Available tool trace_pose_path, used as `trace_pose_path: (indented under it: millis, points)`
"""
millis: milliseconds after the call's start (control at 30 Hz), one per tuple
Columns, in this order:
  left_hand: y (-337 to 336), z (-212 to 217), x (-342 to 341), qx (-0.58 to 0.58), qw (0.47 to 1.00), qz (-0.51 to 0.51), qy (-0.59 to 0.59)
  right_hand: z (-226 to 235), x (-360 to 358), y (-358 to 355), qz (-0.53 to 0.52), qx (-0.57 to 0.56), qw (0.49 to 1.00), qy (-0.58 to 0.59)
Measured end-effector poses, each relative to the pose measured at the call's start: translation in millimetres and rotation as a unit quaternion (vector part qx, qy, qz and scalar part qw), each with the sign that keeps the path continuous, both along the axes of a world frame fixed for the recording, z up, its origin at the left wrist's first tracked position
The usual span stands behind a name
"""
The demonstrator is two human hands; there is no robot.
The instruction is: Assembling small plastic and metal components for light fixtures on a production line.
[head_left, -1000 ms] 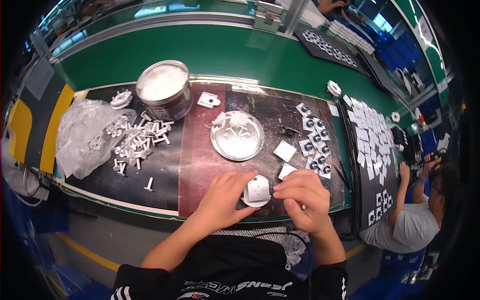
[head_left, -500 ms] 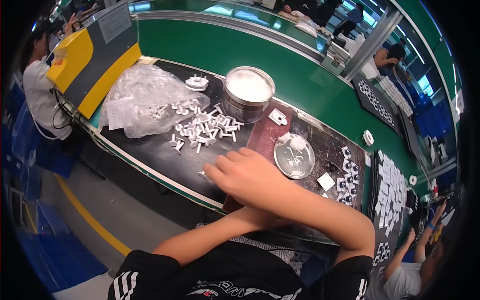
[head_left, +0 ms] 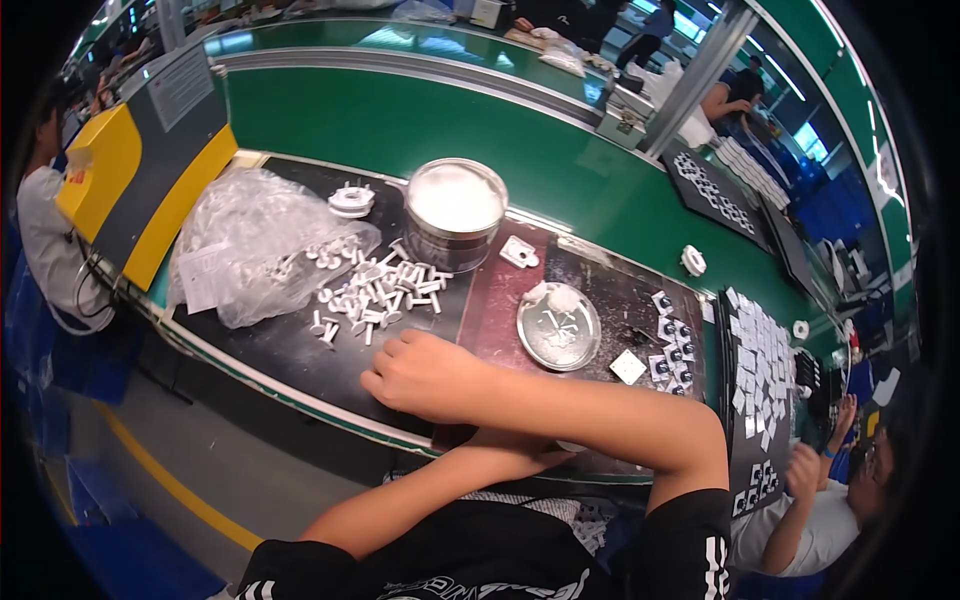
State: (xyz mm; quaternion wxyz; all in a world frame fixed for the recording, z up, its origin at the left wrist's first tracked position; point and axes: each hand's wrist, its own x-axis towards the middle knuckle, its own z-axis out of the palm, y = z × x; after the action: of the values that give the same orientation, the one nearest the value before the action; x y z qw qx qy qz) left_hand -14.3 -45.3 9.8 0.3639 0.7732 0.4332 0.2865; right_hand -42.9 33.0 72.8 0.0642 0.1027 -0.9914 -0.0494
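Observation:
My right hand (head_left: 415, 375) rests low over the dark mat, its arm crossing above the left one. Its fingers are curled; what they hold, if anything, is hidden. Just beyond lies a heap of white plastic pins with flat round heads (head_left: 375, 295). My left hand (head_left: 525, 455) is at the table's front edge, partly covered by the right forearm, and its fingers cannot be made out. To the right of the pins a shallow round dish (head_left: 558, 345) holds white lumps and small slivers. A white square plate (head_left: 628, 367) lies beside it.
A large tin (head_left: 455, 235) with white contents stands behind the pins. At left are a clear plastic bag (head_left: 255, 240) and a yellow-grey machine (head_left: 165, 190). Small white squares with black centres (head_left: 672, 340) lie right, near a tray of white pieces (head_left: 750, 440). A co-worker (head_left: 800, 520) sits at right.
My right hand has shifted slightly left and down on the mat relative to the pins. A white pin seen at its fingertips is now out of sight. The view has shifted.

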Motion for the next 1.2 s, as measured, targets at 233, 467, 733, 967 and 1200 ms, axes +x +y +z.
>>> trace_pose_path:
  millis: [233, 467, 733, 967, 1200]
  points:
    - [4, -1, -3, 0.092, 0.994, 0.003, -0.052, 57, 99, 35, -0.133, -0.337, 0.931, 0.043]
    - [1, 4, -1, 0.161, 0.985, 0.055, 0.000, 69, 191, 89, -0.425, -0.381, 0.813, 0.113]
    - [5, 5, 1, 0.152, 0.987, 0.048, 0.004, 45, 199, 119, -0.471, -0.422, 0.764, 0.131]
    - [5, 5, 0, 0.160, 0.986, 0.055, -0.006, 20, 185, 148, -0.360, -0.211, 0.900, 0.127]
    - [6, 6, 0, 0.159, 0.986, 0.056, -0.007, 14, 177, 159, -0.323, -0.137, 0.932, 0.088]
